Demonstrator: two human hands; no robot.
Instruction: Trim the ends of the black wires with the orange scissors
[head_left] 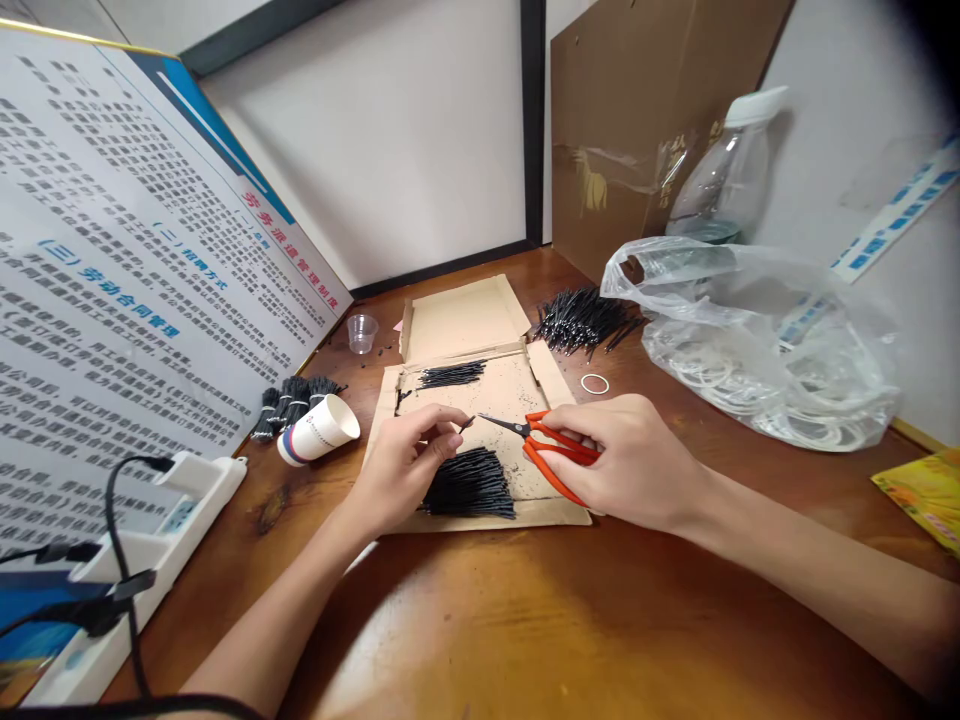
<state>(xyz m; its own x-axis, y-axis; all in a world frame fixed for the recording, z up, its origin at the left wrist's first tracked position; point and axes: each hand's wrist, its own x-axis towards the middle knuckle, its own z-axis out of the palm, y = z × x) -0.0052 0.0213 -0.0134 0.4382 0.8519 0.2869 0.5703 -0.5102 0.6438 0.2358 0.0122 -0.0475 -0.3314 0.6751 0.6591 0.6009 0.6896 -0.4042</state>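
My left hand [416,455] pinches a short black strip [468,423] between thumb and fingertips, its tip pointing right. Around the red handles of a pair of scissors [544,440], my right hand [626,460] is closed. The dark blades point left and end close to the strip; whether they touch it I cannot tell. Beneath both hands lies an unfolded cardboard box [525,470], sprinkled with small dark scraps. A thick pile of black strips [472,485] rests on its near part, partly behind my left hand. A smaller row of strips [452,374] lies farther back on the cardboard.
A loose heap of black strips [581,320] and a white ring [595,384] lie right of the cardboard. Farther right are a plastic bag [757,370] and a clear bottle [720,185]. Leftward are a tipped paper cup [319,432], bundles [289,405], a plastic cup [362,334] and a power strip [187,510].
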